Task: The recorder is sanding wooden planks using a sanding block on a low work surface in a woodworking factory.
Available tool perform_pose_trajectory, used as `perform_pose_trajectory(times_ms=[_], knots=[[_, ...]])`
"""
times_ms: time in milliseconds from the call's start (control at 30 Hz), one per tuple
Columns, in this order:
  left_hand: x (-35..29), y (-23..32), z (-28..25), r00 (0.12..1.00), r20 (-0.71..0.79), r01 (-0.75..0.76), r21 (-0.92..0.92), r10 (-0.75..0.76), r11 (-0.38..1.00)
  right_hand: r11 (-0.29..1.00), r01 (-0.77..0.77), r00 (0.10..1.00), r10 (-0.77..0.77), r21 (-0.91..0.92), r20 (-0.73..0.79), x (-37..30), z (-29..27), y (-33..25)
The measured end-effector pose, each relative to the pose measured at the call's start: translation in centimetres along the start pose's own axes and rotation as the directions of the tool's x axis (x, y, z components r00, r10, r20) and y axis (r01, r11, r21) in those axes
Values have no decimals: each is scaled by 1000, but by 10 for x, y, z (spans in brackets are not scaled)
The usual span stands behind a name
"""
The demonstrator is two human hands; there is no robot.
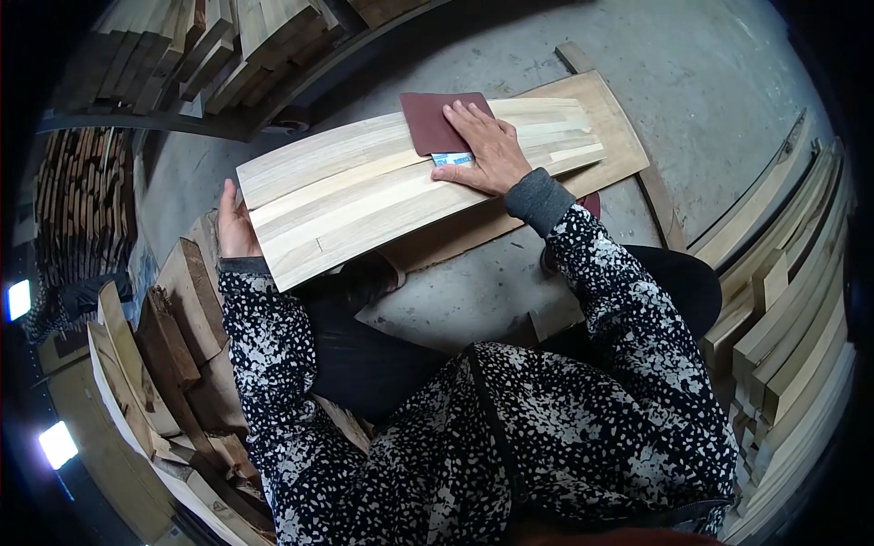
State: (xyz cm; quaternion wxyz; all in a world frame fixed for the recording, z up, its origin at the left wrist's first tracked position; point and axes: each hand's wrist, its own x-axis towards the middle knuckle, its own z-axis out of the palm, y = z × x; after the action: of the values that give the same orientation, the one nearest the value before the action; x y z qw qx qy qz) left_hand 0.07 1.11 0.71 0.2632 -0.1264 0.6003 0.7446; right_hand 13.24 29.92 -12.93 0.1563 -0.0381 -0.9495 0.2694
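Note:
A pale board of joined wood strips (364, 182) lies slanted in front of me, its left end nearer and a little raised. My left hand (237, 223) grips that end at the edge, with part of the fingers hidden beneath. On the upper face, right of the middle, rests a dark red sheet of sandpaper (430, 123). My right hand (487, 150) holds it down against the wood, fingers over the sheet and thumb on a blue-and-white piece (452, 159) at its near edge. Beneath the right part is a larger tan panel (619, 136).
Stacked lumber (264, 36) fills a rack at the upper left, with a bundle of thin slats (84, 200) below it. Rough offcuts (187, 300) lean close to my left arm. Long strips (792, 355) are piled along the right. Grey concrete floor (701, 73) shows beyond the panel.

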Motion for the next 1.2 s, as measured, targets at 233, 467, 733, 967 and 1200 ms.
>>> perform_pose_trajectory(times_ms=[233, 467, 733, 967, 1200], knots=[[2, -3, -3, 1000, 3, 3, -9, -3, 1000, 977, 147, 982, -162, -153, -95, 6, -3, 4], [-2, -2, 3, 1000, -13, -5, -5, 5, 1000, 936, 337, 907, -351, -99, -233, 7, 0, 2], [-5, -1, 4, 1000, -24, -18, 13, 19, 1000, 901, 386, 904, -413, -199, -113, 7, -7, -2], [-4, 0, 4, 1000, -12, 5, 6, -5, 1000, 960, 268, 941, -278, -76, -193, 10, 2, 8], [-3, 1, 3, 1000, -13, 19, 4, -19, 1000, 917, 375, 900, -396, -138, -181, 15, -8, 15]])
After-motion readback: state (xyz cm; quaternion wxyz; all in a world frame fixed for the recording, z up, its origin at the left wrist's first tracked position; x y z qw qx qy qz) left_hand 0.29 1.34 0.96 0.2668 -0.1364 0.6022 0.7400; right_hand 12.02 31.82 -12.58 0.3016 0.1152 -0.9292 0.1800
